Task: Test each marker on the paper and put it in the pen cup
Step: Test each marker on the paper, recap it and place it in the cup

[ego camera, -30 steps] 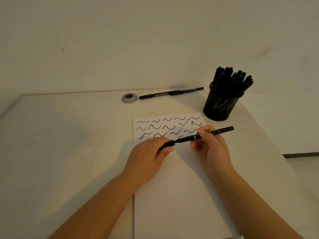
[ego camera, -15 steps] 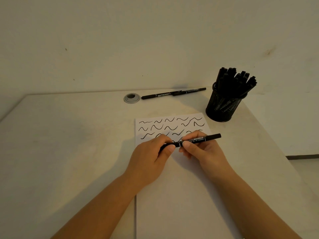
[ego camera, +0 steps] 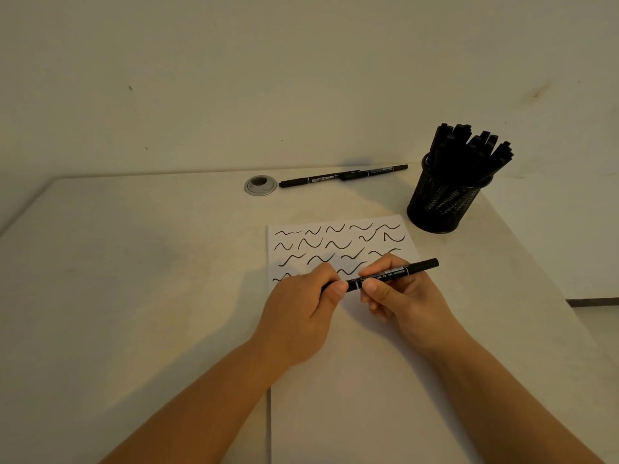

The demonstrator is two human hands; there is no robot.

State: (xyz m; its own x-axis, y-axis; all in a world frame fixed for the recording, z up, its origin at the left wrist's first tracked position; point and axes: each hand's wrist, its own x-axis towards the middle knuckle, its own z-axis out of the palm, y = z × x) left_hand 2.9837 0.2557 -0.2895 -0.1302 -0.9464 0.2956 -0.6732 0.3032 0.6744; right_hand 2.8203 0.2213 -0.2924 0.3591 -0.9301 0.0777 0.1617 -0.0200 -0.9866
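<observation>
A black marker (ego camera: 415, 266) lies level above the white paper (ego camera: 361, 363), held at both ends. My left hand (ego camera: 301, 313) grips its left end, the cap end hidden in my fingers. My right hand (ego camera: 398, 296) pinches the barrel near the middle, thumb in front. The paper's upper part carries several rows of black wavy test strokes (ego camera: 335, 246). A black mesh pen cup (ego camera: 445, 202), full of several black markers, stands at the back right. Two more black markers (ego camera: 341, 177) lie end to end near the table's far edge.
A round grey cable grommet (ego camera: 260, 185) sits in the white table (ego camera: 134, 279) left of the loose markers. A plain wall rises behind. The table's right edge slants close to the cup, with floor beyond it.
My hands have drawn together along the marker: the right hand slid left toward the left hand, and the gap seen at the cap a second ago has closed.
</observation>
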